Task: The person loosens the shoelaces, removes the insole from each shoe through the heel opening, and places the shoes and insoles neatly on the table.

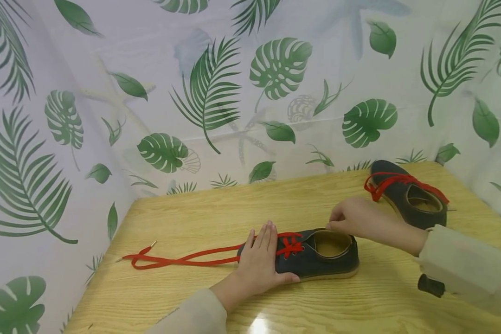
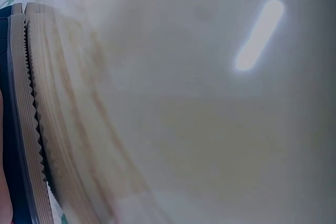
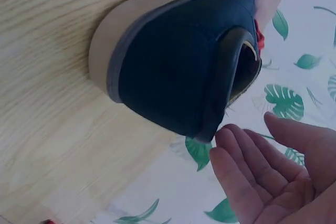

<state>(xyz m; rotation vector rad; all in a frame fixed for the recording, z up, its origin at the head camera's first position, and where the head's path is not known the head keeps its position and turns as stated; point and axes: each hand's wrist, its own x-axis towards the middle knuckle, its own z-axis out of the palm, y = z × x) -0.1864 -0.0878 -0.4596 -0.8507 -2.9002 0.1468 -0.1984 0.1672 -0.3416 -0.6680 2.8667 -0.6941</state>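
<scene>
A dark navy shoe (image 1: 313, 263) with a tan sole lies on the table, its toe to the left. My left hand (image 1: 259, 264) rests across the toe with fingers extended, thumb along the near side. Red laces (image 1: 292, 247) run through the eyelets, and their long ends (image 1: 200, 260) stretch left across the wood. By the far side of the shoe opening is my right hand (image 1: 355, 218); in the right wrist view its fingers (image 3: 247, 166) are loosely bent beside the heel (image 3: 173, 87), holding nothing. The left wrist view shows the sole edge (image 2: 31, 103) and little else clearly.
A second navy shoe (image 1: 413, 218) with red laces stands at the back right of the wooden table (image 1: 183, 297). Behind the table hangs a white leaf-patterned cloth (image 1: 234, 93). A small black cylinder (image 1: 431, 285) sits by the right sleeve.
</scene>
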